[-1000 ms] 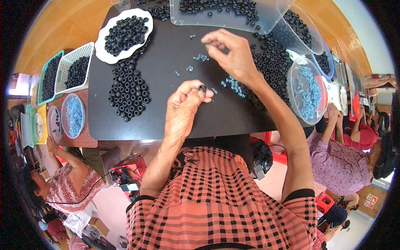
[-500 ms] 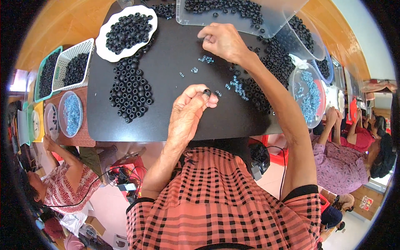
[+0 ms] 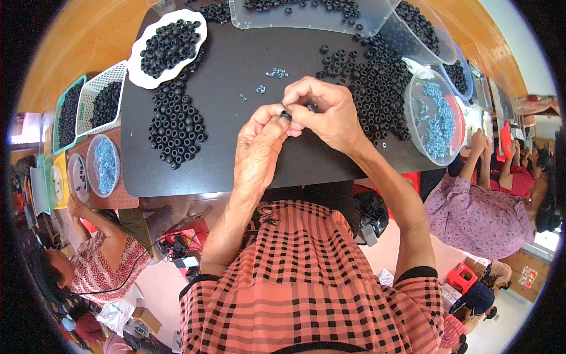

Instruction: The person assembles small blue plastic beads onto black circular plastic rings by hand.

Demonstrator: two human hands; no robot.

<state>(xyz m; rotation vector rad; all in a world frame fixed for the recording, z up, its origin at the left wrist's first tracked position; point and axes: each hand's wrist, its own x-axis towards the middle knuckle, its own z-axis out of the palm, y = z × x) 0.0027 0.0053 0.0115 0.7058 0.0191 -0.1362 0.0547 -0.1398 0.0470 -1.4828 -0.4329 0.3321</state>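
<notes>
My left hand [image 3: 257, 144] pinches a small round black hollow piece [image 3: 285, 115] between thumb and fingertips, over the near part of the dark table [image 3: 227, 171]. My right hand [image 3: 327, 112] meets it from the right, thumb and fingers closed at the piece's edge. What the right fingertips hold, if anything, is hidden. Just beyond the hands lie a few small bluish coil springs [image 3: 276, 73]. More black hollow pieces [image 3: 177, 127] are spread in a patch to the left, and a larger heap [image 3: 377, 88] lies to the right.
A white scalloped plate [image 3: 140, 72] of black pieces stands far left; a clear bin [image 3: 306, 26] stands at the back. At right is a clear round tub [image 3: 414, 127] of springs. Left of the table are baskets [image 3: 88, 97] and another spring tub [image 3: 118, 171]. Other people work on both sides.
My right hand has come back from near the clear bin to my left hand, its fingers now at the black piece. The left hand keeps its pinch.
</notes>
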